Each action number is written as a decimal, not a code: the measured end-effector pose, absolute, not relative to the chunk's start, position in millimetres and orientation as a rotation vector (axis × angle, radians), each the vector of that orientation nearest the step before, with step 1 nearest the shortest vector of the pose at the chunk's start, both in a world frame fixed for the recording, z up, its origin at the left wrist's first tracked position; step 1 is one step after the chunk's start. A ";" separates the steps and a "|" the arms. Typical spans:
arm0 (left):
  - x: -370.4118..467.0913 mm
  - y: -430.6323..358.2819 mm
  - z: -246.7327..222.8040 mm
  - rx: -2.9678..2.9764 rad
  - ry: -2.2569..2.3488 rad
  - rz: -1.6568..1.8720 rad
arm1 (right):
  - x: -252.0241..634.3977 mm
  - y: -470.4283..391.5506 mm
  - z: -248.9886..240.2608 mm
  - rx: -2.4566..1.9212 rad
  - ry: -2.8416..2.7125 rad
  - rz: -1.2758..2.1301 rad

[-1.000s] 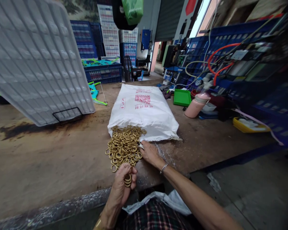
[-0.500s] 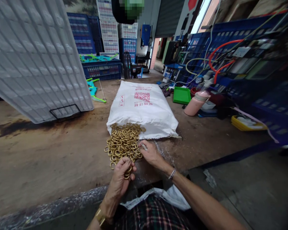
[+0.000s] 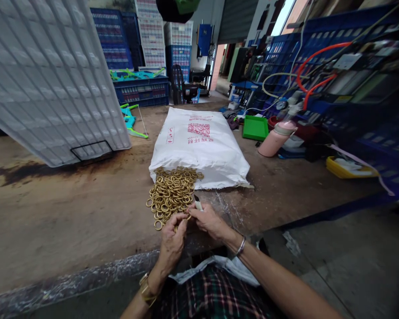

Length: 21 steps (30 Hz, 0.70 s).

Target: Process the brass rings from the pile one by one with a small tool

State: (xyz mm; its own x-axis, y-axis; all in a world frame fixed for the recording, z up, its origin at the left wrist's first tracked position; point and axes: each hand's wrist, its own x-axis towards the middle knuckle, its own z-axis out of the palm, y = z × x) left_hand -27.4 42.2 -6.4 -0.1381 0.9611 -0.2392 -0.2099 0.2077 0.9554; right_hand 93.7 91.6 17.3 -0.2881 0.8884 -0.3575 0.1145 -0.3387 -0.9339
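Gold-coloured rings (image 3: 173, 190) lie in a heap at the mouth of a white printed sack (image 3: 199, 146) on the brown table (image 3: 86, 221). Just in front of the heap, my left hand (image 3: 173, 235) is closed round a few rings, mostly hidden by its fingers. My right hand (image 3: 208, 219) meets its fingertips, pinching a ring between them. A small pale tool with a dark tip (image 3: 198, 203) sticks up from my right hand's grip.
A large white ribbed panel (image 3: 53, 79) stands at the left, near a blue and green toy bow (image 3: 129, 122). Beyond the sack's right side are a green tray (image 3: 255, 127), a pink bottle (image 3: 275, 141) and a yellow tray (image 3: 349, 168).
My right hand has come down from the heap's right edge to my left hand, and their fingertips now meet. The tool's dark tip now shows, pointing up. The view has shifted slightly.
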 end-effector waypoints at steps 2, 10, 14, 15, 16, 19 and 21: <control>-27.1 41.9 -5.7 0.812 1.268 1.220 | 93.0 91.3 15.8 -1.356 -1.381 1.599; -26.9 40.2 -4.6 0.763 1.257 1.113 | 90.2 92.7 15.1 -1.364 -1.655 1.327; -28.1 39.5 -7.4 0.739 1.200 1.118 | 90.3 92.8 14.8 -1.323 -1.660 1.343; -28.1 39.1 -7.2 0.725 1.169 1.123 | 90.8 93.1 14.4 -1.306 -1.657 1.363; -28.0 38.7 -6.4 0.709 1.138 1.130 | 91.4 93.5 14.0 -1.298 -1.655 1.375; -26.8 37.8 -2.0 0.653 1.074 1.151 | 94.2 94.6 12.6 -1.340 -1.707 1.308; -26.2 37.9 0.8 0.623 1.064 1.162 | 96.7 93.7 11.7 -1.392 -1.820 1.160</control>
State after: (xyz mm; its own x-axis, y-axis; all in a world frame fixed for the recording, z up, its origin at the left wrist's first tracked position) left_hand -26.2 37.9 0.8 0.0286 0.9400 -0.3399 -0.4217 0.3196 0.8485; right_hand 96.7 93.7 11.7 -0.2995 0.9518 -0.0659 0.4613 0.0840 -0.8832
